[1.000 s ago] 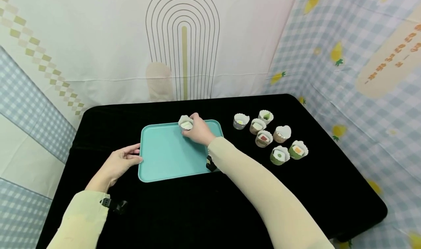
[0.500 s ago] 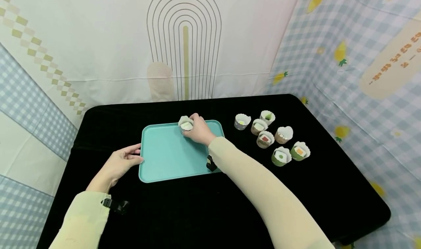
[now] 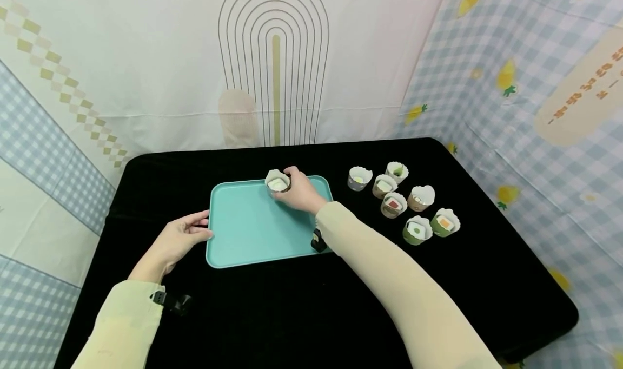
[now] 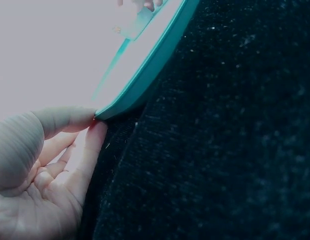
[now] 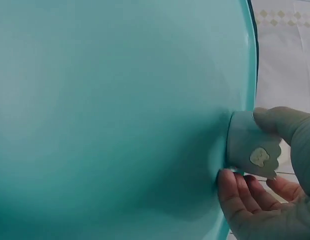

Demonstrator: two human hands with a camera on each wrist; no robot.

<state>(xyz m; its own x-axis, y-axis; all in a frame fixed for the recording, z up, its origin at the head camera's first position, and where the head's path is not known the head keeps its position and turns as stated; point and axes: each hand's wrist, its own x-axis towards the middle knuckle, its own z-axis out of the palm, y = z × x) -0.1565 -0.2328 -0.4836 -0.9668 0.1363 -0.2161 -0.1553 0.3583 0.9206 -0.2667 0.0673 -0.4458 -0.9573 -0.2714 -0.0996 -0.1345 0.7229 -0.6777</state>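
Note:
A teal rectangular tray lies on the black-covered table. At its left edge, my left hand pinches the rim between thumb and a finger; the left wrist view shows the thumb on top of the edge. My right hand holds a small paper baking cup at the tray's far edge. In the right wrist view the thumb is on one side of the cup, the fingers on the other. Something pale sits inside this scallop-rimmed cup.
Several more paper baking cups stand right of the tray: a grey one, a brown one with a red-topped piece, green ones in front. A white curtain hangs behind the table, a checked one at the right.
The right hand's wrist has shifted slightly right while more of the cup's side shows between thumb and fingers. The left hand stays on the tray edge.

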